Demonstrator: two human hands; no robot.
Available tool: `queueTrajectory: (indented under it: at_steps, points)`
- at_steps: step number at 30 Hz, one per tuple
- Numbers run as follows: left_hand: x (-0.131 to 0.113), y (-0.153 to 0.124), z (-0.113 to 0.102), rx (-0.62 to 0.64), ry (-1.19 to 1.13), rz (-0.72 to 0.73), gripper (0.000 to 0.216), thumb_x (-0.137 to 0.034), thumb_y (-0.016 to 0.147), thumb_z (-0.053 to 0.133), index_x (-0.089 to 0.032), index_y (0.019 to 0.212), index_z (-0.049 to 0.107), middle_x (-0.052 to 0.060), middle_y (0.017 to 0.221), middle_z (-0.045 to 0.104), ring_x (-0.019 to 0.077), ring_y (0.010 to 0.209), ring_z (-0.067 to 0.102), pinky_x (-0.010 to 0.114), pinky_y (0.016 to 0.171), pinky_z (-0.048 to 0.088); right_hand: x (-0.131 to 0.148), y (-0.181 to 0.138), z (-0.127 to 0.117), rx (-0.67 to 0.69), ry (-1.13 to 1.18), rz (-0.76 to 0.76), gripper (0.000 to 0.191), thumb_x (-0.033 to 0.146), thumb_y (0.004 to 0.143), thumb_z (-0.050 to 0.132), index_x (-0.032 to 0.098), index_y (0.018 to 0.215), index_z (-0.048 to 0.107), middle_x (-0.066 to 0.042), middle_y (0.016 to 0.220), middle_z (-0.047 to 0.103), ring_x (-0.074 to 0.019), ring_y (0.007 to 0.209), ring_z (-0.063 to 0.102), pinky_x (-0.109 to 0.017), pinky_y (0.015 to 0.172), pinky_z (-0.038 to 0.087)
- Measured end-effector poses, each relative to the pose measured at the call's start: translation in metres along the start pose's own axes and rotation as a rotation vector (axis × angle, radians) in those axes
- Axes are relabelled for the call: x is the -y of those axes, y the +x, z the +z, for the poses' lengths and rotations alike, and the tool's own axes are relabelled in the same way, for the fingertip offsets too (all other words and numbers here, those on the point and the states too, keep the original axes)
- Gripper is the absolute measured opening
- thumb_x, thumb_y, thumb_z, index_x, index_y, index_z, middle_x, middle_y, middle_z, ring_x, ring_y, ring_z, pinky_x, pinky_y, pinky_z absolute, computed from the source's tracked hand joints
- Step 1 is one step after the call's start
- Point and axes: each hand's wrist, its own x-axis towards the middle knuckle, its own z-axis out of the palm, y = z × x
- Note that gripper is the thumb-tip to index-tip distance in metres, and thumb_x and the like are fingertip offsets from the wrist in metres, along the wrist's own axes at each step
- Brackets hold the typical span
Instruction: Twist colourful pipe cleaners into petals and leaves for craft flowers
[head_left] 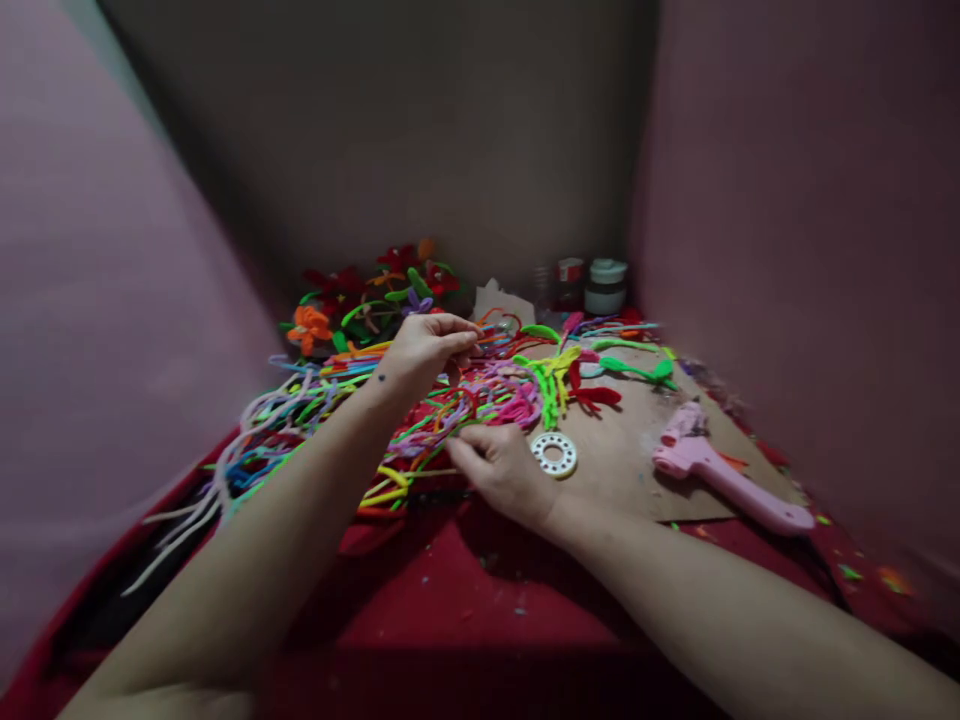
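Observation:
My left hand (431, 350) is above the far side of a heap of coloured pipe cleaners (487, 395), its thumb and fingertips pinched together. Whatever is in that pinch is too small to make out. Closer to me, my right hand (506, 470) is closed at the heap's near edge. A thin green pipe cleaner (431, 460) runs up to its thumb and finger and seems held there. Just right of this hand lies a white ring with dark holes (553, 455). Beyond the ring is a bunch of yellow, green and red pipe-cleaner pieces (559, 380).
A pink glue gun (727, 480) rests on a cardboard sheet (622, 460) at the right. Pipe-cleaner flowers (375, 290) stand at the back left. A lidded jar (606, 287) is by the back wall. Scraps dot the red cloth (480, 610); pink curtain-like sides flank it.

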Motion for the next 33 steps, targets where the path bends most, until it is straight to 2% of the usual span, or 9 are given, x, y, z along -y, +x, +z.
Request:
queueTrajectory:
  at_steps: [2, 5, 10, 15, 18, 22, 26, 30, 33]
  points:
    - [-0.006, -0.024, -0.027, 0.022, 0.028, -0.001, 0.021, -0.023, 0.064, 0.066, -0.01, 0.08, 0.064, 0.002, 0.061, 0.062, 0.008, 0.043, 0.05, 0.018, 0.037, 0.038, -0.004, 0.002, 0.0, -0.026, 0.036, 0.035, 0.034, 0.028, 0.084, 0.043, 0.018, 0.052, 0.034, 0.006, 0.051, 0.03, -0.0067, 0.049, 0.03, -0.022, 0.05, 0.024]
    - [-0.007, -0.062, -0.061, 0.12, 0.238, -0.101, 0.019, -0.026, 0.066, 0.065, -0.012, 0.079, 0.067, 0.0, 0.05, 0.058, 0.0083, 0.041, 0.049, 0.017, 0.039, 0.038, -0.006, 0.003, 0.0, -0.036, 0.065, 0.066, 0.036, 0.031, 0.085, 0.042, 0.018, 0.053, 0.033, 0.006, 0.051, 0.028, -0.0071, 0.049, 0.029, -0.023, 0.05, 0.024]
    - [0.017, -0.109, -0.094, 0.225, 0.423, -0.197, 0.013, -0.026, 0.065, 0.065, -0.017, 0.071, 0.071, 0.003, 0.063, 0.065, 0.0128, 0.058, 0.056, 0.02, 0.053, 0.042, 0.0, 0.0, -0.001, 0.029, 0.041, 0.052, 0.034, 0.031, 0.087, 0.042, 0.017, 0.055, 0.042, 0.005, 0.051, 0.033, -0.0078, 0.05, 0.033, -0.023, 0.05, 0.026]
    - [0.05, -0.119, -0.1, 0.217, 0.578, -0.123, 0.016, -0.028, 0.072, 0.057, -0.019, 0.082, 0.067, 0.003, 0.075, 0.063, 0.0146, 0.068, 0.056, 0.022, 0.062, 0.041, -0.004, 0.0, 0.0, 0.155, -0.186, -0.014, 0.008, 0.018, 0.078, 0.054, 0.017, 0.076, 0.062, -0.002, 0.072, 0.059, -0.0126, 0.067, 0.052, -0.025, 0.063, 0.038]
    - [0.067, -0.116, -0.095, 0.253, 0.885, 0.052, 0.016, -0.023, 0.074, 0.055, -0.021, 0.086, 0.065, 0.003, 0.082, 0.059, 0.0158, 0.076, 0.053, 0.024, 0.067, 0.039, -0.01, 0.0, 0.004, 0.271, -0.452, -0.113, 0.009, 0.016, 0.076, 0.056, 0.018, 0.075, 0.065, -0.005, 0.077, 0.06, -0.0155, 0.077, 0.051, -0.026, 0.067, 0.039]
    - [0.084, -0.111, -0.09, 0.221, 1.183, 0.167, 0.012, -0.024, 0.079, 0.049, -0.018, 0.075, 0.059, 0.005, 0.08, 0.052, 0.0162, 0.073, 0.047, 0.026, 0.063, 0.035, -0.014, -0.002, 0.011, 0.295, -0.655, -0.166, 0.015, 0.015, 0.079, 0.053, 0.018, 0.068, 0.062, -0.005, 0.075, 0.058, -0.0167, 0.077, 0.049, -0.026, 0.065, 0.036]
    - [0.085, -0.115, -0.092, 0.216, 1.253, 0.225, 0.018, -0.024, 0.083, 0.044, -0.017, 0.068, 0.052, 0.004, 0.076, 0.049, 0.0151, 0.068, 0.043, 0.026, 0.06, 0.033, -0.014, -0.001, 0.012, 0.204, -0.687, -0.145, 0.014, 0.011, 0.081, 0.046, 0.016, 0.072, 0.056, -0.005, 0.073, 0.057, -0.0161, 0.072, 0.049, -0.026, 0.064, 0.036]
    - [0.072, -0.124, -0.094, 0.149, 1.287, 0.284, 0.016, -0.023, 0.084, 0.042, -0.018, 0.075, 0.054, 0.005, 0.08, 0.051, 0.0164, 0.073, 0.044, 0.026, 0.061, 0.033, -0.006, 0.001, 0.004, -0.072, -0.511, -0.1, 0.01, 0.014, 0.083, 0.043, 0.016, 0.079, 0.052, -0.004, 0.073, 0.056, -0.0143, 0.065, 0.051, -0.025, 0.061, 0.038]
    - [0.061, -0.128, -0.087, 0.06, 1.23, 0.236, 0.02, -0.026, 0.084, 0.043, -0.019, 0.073, 0.058, 0.005, 0.079, 0.053, 0.0173, 0.075, 0.046, 0.027, 0.062, 0.033, 0.005, 0.002, -0.002, -0.259, -0.375, -0.111, 0.008, 0.017, 0.085, 0.043, 0.018, 0.081, 0.05, -0.002, 0.07, 0.055, -0.0133, 0.062, 0.052, -0.024, 0.06, 0.039]
